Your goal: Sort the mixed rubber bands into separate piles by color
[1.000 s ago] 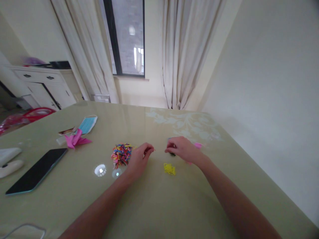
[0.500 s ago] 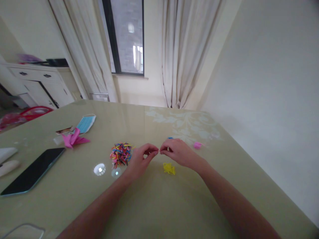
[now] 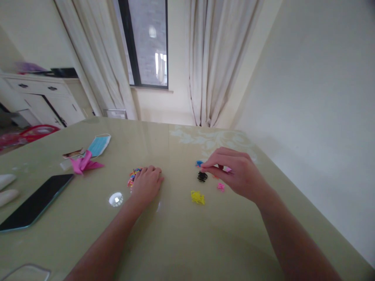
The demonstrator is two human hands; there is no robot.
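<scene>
My left hand [image 3: 148, 185] lies palm down over the mixed heap of small coloured rubber bands [image 3: 133, 175], covering most of it; its fingers are slightly apart. Thumb and forefinger of my right hand [image 3: 234, 168] are pinched together just above the table, and whatever is between them is too small to make out. Just beyond that pinch sits a blue pile of bands [image 3: 199, 163], with a black pile [image 3: 202, 176] right below. Closer to me is a yellow pile [image 3: 198, 197]. A small pink pile [image 3: 220, 187] lies under my right wrist side, and an orange bit is partly hidden by the hand.
At the left lie a dark-screened tablet [image 3: 36, 201], a pink folded-looking piece [image 3: 84, 164], a blue face mask [image 3: 99, 146] and white objects at the edge. A round shiny reflection shows on the glossy table [image 3: 175, 242]. A wall borders the table's right side.
My hands were pinched together in the middle and have parted. The left moved left onto the mixed heap; the right moved right, uncovering the black pile.
</scene>
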